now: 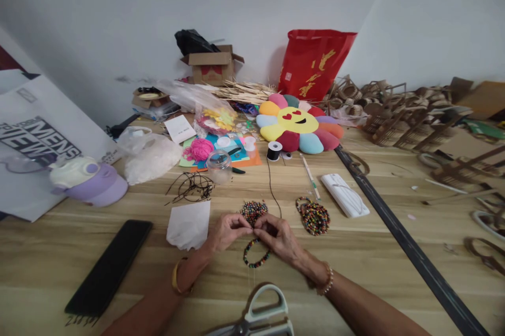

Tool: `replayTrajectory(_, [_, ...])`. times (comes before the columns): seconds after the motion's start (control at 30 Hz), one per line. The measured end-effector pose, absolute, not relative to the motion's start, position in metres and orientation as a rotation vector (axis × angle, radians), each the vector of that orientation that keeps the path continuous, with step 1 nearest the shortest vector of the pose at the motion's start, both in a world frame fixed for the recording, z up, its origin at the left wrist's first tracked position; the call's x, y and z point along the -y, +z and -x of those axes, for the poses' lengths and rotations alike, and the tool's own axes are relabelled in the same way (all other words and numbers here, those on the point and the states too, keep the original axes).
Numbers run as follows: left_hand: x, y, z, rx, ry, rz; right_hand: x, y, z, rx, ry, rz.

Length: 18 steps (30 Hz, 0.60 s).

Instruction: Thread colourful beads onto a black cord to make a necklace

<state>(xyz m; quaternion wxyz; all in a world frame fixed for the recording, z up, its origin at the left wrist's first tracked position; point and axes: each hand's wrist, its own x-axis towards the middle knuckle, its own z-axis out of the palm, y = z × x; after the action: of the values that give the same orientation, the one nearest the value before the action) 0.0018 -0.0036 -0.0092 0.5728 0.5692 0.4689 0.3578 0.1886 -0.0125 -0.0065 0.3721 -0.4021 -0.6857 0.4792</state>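
My left hand (228, 231) and my right hand (278, 235) meet fingertip to fingertip over the wooden table (355, 252), both pinched on a loop of small coloured beads (256, 259) that hangs down between them. A black thread (273, 189) runs from my right hand up to a black spool (274, 150). A heap of loose beads (253, 211) lies just beyond my fingers. A finished coil of beads (313, 215) lies to the right of it.
Scissors (260, 320) lie at the near edge. A black phone (110, 267) and white paper (189, 224) lie to the left, a white box (344, 195) to the right. A flower cushion (299, 123), pink yarn (199, 149), bags and wooden parts (410, 115) crowd the back.
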Motion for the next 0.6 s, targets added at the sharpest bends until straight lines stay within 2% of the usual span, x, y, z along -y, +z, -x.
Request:
replayTrajectory(0.3, [0.0072,-0.0005,-0.004,-1.084,0.904,-1.513,0.0128,-0.0095,-0.188,1.726,1.289,0.944])
replayTrajectory(0.5, [0.0057,-0.0026,-0.0023,-1.136,0.939,-1.491,0.0128,-0.0109,-0.1872,1.828,1.139,0.927])
replayTrajectory(0.6, [0.006,-0.0016,-0.003,-1.123,0.946,-1.502,0.0134,-0.011,-0.1869,1.801,1.199,0.927])
